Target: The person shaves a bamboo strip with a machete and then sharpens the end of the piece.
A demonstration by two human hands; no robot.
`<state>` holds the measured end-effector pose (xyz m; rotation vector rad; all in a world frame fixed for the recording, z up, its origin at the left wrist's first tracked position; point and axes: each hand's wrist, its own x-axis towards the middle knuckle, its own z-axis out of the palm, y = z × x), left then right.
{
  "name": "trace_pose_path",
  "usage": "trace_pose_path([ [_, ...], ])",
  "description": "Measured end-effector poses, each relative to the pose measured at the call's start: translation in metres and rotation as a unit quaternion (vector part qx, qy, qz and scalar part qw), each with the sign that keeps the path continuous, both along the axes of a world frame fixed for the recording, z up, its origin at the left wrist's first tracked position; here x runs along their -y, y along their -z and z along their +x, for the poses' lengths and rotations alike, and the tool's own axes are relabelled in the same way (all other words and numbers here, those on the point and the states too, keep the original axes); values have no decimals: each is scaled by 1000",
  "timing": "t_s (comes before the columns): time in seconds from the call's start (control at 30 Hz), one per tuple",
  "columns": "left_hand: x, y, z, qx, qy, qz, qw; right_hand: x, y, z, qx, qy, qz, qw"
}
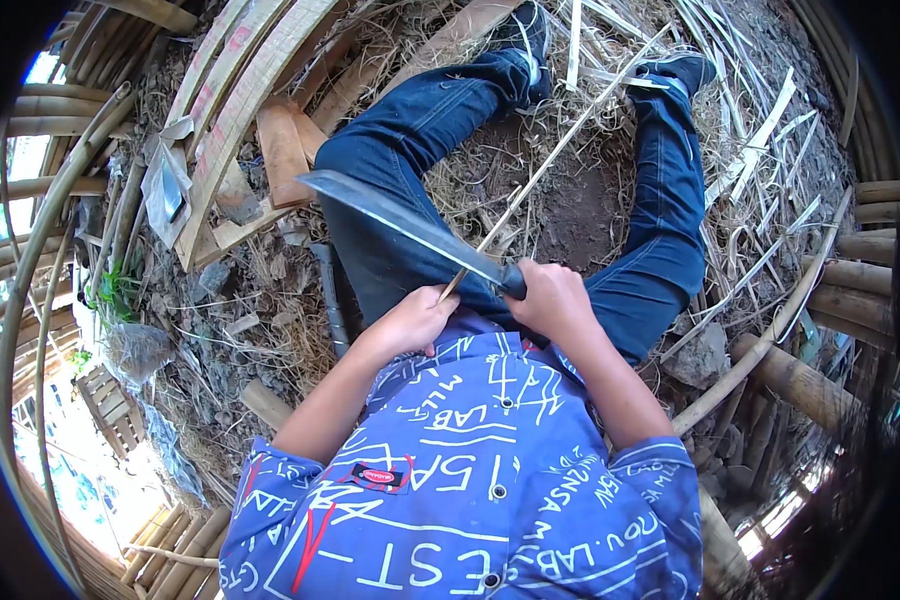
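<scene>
Knife [410,226] crosses strip [553,159] — a person's two bare hands close together.
The right hand [555,298] grips the knife's handle; the left hand [417,318] pinches the strip's near end beside the knife — apparently to steady it. Beyond the knife, spread legs [660,190] give the strip room; the knife's tip reaches past the left thigh.

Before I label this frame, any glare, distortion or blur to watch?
Head view: fisheye distortion, black corners, bamboo poles at the left edge; head view: daylight blown out at lower left; head view: machete, left hand and right hand fairly sharp, no obvious motion blur.
</scene>
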<state>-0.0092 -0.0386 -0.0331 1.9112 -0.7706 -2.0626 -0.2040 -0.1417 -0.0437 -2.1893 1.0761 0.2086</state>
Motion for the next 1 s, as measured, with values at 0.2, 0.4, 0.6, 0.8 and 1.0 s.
trace_pose_path([
  [0.2,-2,-1,-2,-18,-17,-26,999,18,4,-10,-42,26,-67,997],
  [0.4,-2,-12,1,-66,-49,-16,996,18,19,-16,2,48,-102,994],
  [0.6,-1,-20,2,-87,-45,-15,995,42,28,-33,-16,88,-143,986],
  [0.8,-12,-31,11,-93,-40,-8,995,84,37,-56,-135,184,-185,956],
  [1.0,-6,-30,2,-88,-53,-13,995,89,16,-66,-87,219,-161,958],
])
